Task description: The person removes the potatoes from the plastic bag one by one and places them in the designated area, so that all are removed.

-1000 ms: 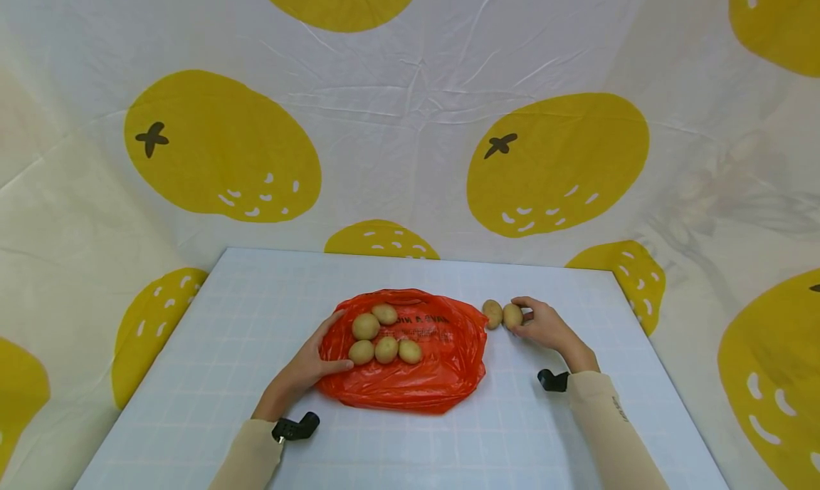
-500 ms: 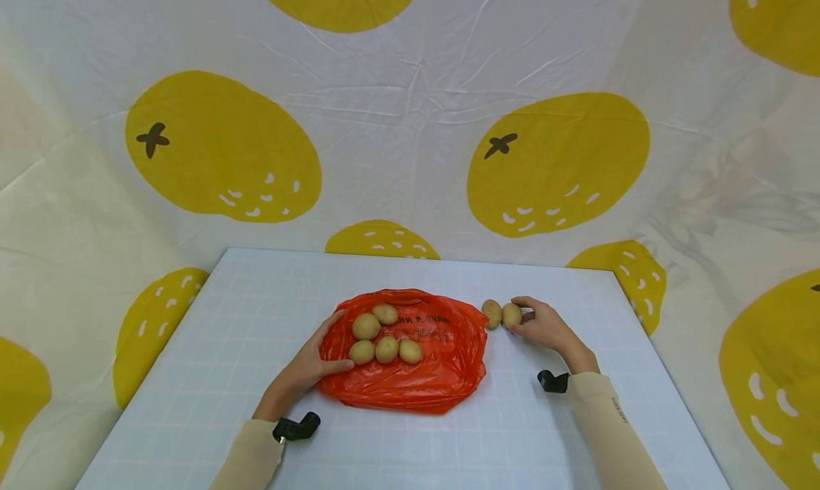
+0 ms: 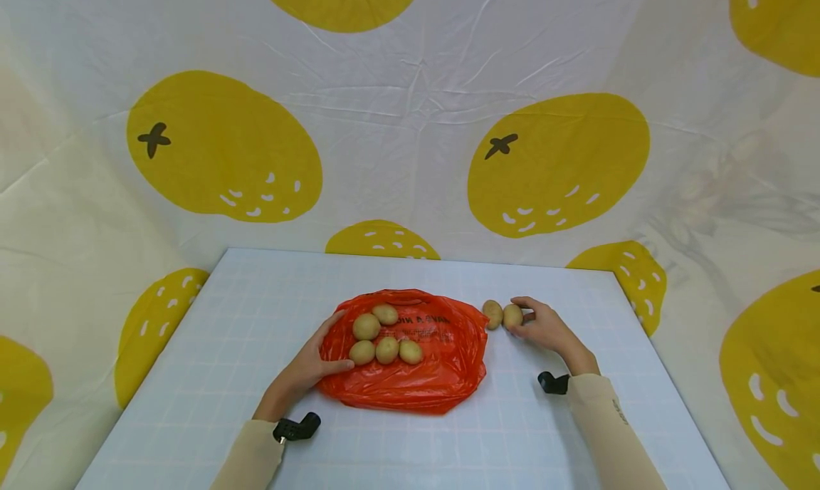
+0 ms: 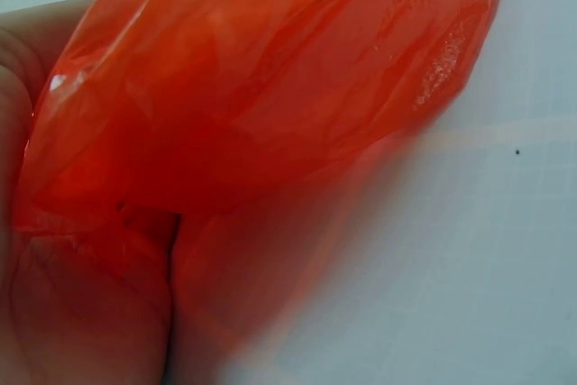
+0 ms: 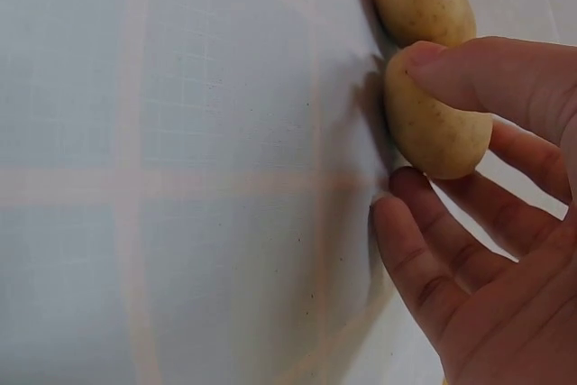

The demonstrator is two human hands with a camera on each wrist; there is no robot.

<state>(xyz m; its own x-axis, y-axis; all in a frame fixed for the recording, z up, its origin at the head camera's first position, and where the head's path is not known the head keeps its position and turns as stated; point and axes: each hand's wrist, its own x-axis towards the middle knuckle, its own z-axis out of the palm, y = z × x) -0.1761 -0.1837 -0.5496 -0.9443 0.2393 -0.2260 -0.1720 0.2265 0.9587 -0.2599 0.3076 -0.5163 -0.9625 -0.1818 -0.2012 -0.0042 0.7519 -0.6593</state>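
A crinkled red plastic bag with dark print lies on the table, and several potatoes rest on its left part. My left hand holds the bag's left side, thumb across the near edge and fingers toward the far edge. In the left wrist view, red film covers part of the palm and hides the fingertips. Right of the bag, my right hand grips a potato between thumb and fingers. That potato sits beside another potato, which lies near the bag's right edge.
The pale table has a faint grid pattern. Its back edge meets a white cloth printed with large yellow fruit, which also hangs at both sides. A black wrist camera sits at the left cuff, another black camera at the right.
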